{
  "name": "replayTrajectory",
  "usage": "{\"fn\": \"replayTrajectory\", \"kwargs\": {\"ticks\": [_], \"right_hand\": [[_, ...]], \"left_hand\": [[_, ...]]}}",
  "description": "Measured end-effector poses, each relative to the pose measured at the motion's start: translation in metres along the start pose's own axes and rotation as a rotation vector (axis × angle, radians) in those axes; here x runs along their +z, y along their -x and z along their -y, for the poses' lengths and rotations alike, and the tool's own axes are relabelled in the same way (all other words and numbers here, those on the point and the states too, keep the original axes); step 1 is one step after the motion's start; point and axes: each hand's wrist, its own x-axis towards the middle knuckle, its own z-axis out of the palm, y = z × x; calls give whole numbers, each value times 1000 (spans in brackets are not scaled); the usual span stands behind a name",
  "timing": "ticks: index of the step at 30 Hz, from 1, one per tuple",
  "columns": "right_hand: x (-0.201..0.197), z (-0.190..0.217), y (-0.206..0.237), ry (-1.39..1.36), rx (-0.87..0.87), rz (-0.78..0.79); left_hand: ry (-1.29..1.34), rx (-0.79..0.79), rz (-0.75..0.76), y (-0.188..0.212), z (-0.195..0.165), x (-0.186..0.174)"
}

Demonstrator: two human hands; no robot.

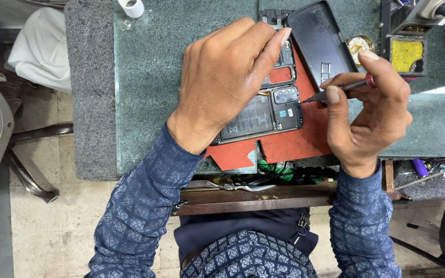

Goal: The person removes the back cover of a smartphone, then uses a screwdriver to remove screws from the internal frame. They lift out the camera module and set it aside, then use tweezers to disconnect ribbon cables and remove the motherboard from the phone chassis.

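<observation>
Phone [263,116] with its back off lies on one red mat [294,144] on the glass-topped bench [145,92], and honestly half of it is hidden under the left hand [222,82], which presses flat on it, fingers spread over the top end. Right hand [372,110] pinches one small screwdriver [336,92], tip touching the phone's right edge by the camera block. One black back cover [318,41] lies just beside it. Top right, a soldering stand [408,51] is cut off by the frame.
</observation>
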Motion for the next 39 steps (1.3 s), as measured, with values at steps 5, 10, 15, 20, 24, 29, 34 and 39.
{"fn": "replayTrajectory", "kwargs": {"ticks": [5,10,15,20,24,29,34,39], "right_hand": [[0,1,0,32,7,1],[-4,6,-8,167,-69,31],[-5,17,-17,301,-172,62],[-6,35,-24,127,-36,157],[-10,44,-27,-45,40,230],[-13,49,-29,2,37,83],[-15,63,-37,14,117,20],[-17,73,-48,-128,281,94]], "left_hand": [[-1,-7,-2,0,-1,-1],[14,-13,6,-1,-1,0],[29,-31,-14,0,0,1],[28,-46,-14,1,1,-1],[12,-45,-10,-4,-1,-5],[140,-217,59,0,-6,-22],[252,-371,60,20,-10,-50],[251,-553,-3,42,-26,-61]]}}
